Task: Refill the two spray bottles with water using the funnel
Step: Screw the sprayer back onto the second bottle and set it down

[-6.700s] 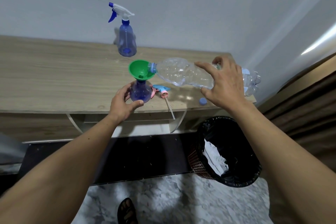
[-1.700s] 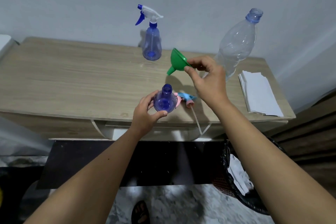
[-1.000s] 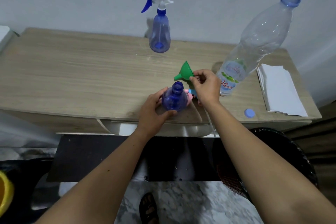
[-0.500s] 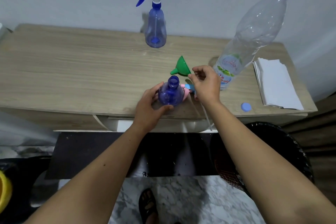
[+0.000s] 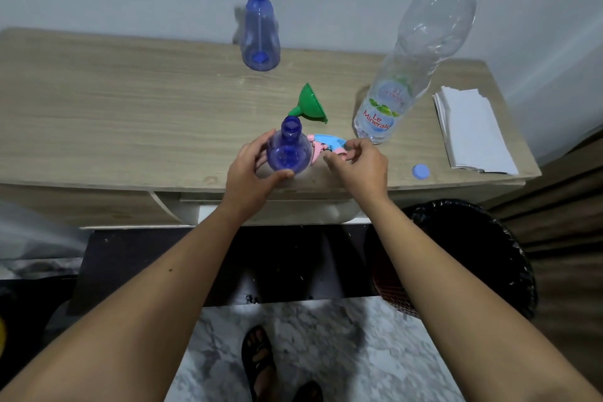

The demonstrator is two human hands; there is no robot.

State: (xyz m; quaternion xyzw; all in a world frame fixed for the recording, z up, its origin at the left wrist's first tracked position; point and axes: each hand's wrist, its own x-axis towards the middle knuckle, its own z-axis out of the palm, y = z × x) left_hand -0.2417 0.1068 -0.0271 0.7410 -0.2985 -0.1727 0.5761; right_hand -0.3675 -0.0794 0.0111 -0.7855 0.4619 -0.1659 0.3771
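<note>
Spray bottle (image 5: 288, 153), open-necked, stands near the tabletop (image 5: 130, 127) front edge, grasped at its base by the left hand (image 5: 251, 170). The right hand (image 5: 360, 166) is closing on the pink-and-blue trigger head (image 5: 326, 147) lying just beside it; whether it grips yet, I cannot tell. The green funnel (image 5: 310, 106) lies released behind. To recap well, feed the dip tube straight into the neck, then screw on squarely while the left hand steadies the bottle.
</note>
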